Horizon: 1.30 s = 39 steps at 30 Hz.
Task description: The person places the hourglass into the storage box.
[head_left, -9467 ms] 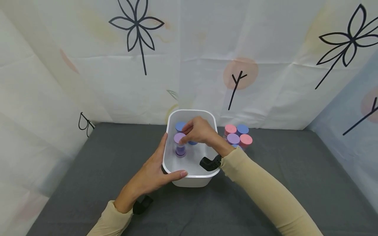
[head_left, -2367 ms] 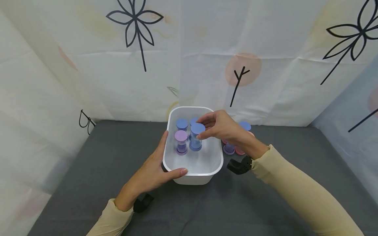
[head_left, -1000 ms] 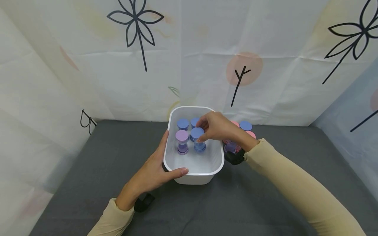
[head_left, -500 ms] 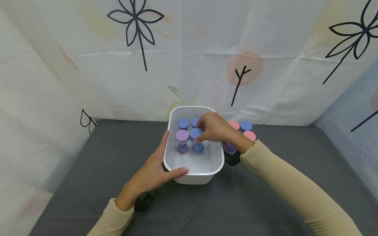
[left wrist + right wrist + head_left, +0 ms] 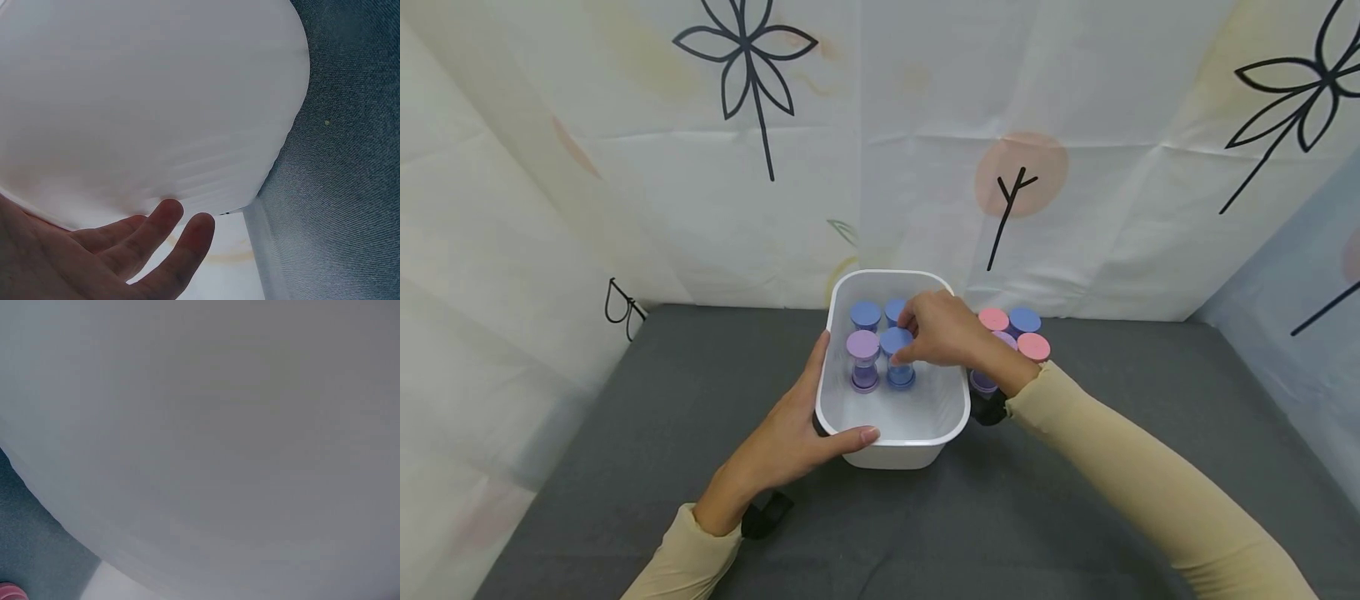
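Observation:
In the head view my right hand (image 5: 945, 330) pinches the cap of a blue sand timer (image 5: 901, 377), upright inside a white plastic bin (image 5: 892, 456). A purple sand timer (image 5: 863, 346) stands just left of it. Behind these are another blue timer (image 5: 865, 315) and a further blue-capped one (image 5: 894, 310), partly hidden by my fingers. My left hand (image 5: 782, 442) rests against the bin's near-left corner, thumb along the near rim. In the left wrist view its fairly straight fingers (image 5: 194, 240) lie near the bin's outer wall (image 5: 156, 94). The right wrist view shows mostly blurred white bin wall (image 5: 219, 456).
Outside the bin's right wall stands a cluster of sand timers with pink (image 5: 1034, 347), blue (image 5: 1024, 320) and purple caps, partly hidden by my right forearm. Dark grey cloth (image 5: 647, 433) covers the table. A patterned white curtain (image 5: 910, 192) hangs behind it.
Earlier my right hand was at the purple timer. A blue timer has since come into the bin and shifted slightly left, close beside the purple one. My left hand has stayed at the corner.

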Motion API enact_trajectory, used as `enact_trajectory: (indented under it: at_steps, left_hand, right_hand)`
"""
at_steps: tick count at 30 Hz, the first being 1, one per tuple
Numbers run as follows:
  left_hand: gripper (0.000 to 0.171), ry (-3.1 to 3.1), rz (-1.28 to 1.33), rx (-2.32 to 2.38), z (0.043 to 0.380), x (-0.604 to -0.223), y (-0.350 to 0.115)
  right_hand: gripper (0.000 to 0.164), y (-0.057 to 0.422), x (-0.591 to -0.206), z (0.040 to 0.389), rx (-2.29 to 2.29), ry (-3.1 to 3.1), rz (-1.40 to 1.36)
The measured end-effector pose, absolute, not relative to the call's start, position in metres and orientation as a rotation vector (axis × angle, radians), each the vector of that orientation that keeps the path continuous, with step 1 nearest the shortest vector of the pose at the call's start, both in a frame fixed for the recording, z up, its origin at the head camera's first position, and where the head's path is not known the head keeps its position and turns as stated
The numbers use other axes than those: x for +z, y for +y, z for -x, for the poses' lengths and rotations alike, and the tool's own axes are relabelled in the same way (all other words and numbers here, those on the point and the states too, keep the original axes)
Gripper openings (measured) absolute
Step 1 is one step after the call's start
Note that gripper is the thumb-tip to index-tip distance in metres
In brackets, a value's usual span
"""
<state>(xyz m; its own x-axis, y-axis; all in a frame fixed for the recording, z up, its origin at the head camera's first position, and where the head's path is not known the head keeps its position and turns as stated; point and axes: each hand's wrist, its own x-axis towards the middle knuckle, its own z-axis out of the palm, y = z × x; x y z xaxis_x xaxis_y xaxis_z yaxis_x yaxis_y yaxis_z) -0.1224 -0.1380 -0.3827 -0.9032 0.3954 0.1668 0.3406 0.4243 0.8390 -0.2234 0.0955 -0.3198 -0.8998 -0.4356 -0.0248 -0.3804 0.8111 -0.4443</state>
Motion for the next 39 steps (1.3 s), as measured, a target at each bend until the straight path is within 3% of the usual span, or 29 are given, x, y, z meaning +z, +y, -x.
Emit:
enact_trajectory:
  at_steps: [18, 39]
  left_hand:
    - [0.122, 2.596, -0.672, 1.522, 0.123, -0.382, -0.138]
    - [0.121, 2.591, -0.712, 1.541, 0.123, -0.382, -0.138]
  right_hand:
    - [0.051, 0.099, -0.319, 0.221, -0.648, 2.908, 0.724]
    - [0.049, 0.132, -0.293, 0.201, -1.328, 2.622, 0.699]
